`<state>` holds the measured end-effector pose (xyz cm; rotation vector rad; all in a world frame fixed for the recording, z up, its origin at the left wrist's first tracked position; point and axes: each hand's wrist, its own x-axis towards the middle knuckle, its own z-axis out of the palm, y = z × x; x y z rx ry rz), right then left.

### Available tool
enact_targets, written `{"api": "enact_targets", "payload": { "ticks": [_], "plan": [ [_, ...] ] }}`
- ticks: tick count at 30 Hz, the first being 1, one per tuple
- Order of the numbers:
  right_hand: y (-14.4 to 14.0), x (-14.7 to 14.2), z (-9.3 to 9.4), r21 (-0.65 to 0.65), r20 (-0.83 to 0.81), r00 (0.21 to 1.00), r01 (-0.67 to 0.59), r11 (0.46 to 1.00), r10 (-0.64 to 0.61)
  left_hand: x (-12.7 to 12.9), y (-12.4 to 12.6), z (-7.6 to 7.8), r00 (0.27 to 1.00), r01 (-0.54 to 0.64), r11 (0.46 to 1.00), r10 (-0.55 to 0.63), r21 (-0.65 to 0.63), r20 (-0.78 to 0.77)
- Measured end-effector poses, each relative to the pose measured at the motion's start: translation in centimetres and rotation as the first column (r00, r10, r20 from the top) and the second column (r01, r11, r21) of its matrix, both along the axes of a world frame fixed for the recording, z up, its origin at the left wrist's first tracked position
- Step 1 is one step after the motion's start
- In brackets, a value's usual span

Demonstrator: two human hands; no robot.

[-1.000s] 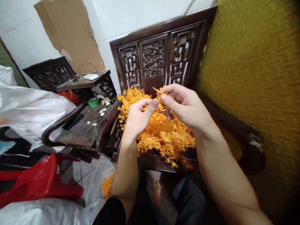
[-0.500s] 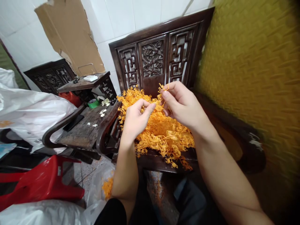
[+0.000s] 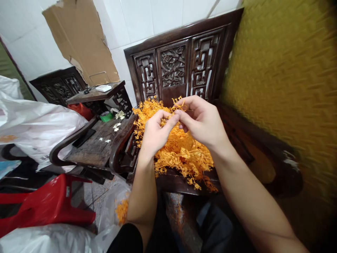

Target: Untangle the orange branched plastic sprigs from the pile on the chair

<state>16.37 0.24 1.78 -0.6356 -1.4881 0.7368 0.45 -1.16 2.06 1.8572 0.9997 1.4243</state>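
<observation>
The left hand (image 3: 155, 135) and right hand (image 3: 201, 121) are pinching one orange sprig (image 3: 179, 105) between closed fingertips above the chair seat (image 3: 173, 181), where a large orange pile (image 3: 181, 151) is lying, apparently mostly unsorted.

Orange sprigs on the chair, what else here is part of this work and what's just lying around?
In use: left hand, right hand, orange sprig pinched between them, orange pile, carved chair.
Lying about: red stool, white bags, cardboard, white blossoms.

orange sprigs (image 3: 184, 154), dk brown carved chair (image 3: 173, 66), red stool (image 3: 47, 207)
</observation>
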Motion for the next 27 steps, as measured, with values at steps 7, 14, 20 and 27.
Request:
{"api": "enact_targets", "payload": {
  "ticks": [7,14,20,27],
  "plan": [
    [-0.4,-0.6,0.5,0.140,-0.062,0.980,0.195,0.971,-0.188,0.6,-0.8,0.3,0.996,-0.017,0.998,0.022,0.062,-0.090],
    [3.1,2.5,-0.5,0.124,-0.271,0.870,0.456,0.881,-0.412,-0.7,-1.8,0.7,0.993,0.072,0.996,-0.067,-0.053,0.100],
    [2.6,2.5,-0.1,0.150,-0.208,0.923,0.357,0.922,-0.323,-0.1,-0.7,0.5,0.969,0.118,0.974,-0.070,-0.192,0.239],
    [0.1,-0.8,0.0,0.233,-0.192,0.932,0.347,0.909,-0.307,1.7,-0.2,-0.5,0.982,0.144,0.973,-0.117,-0.179,0.149]
  ]
}}
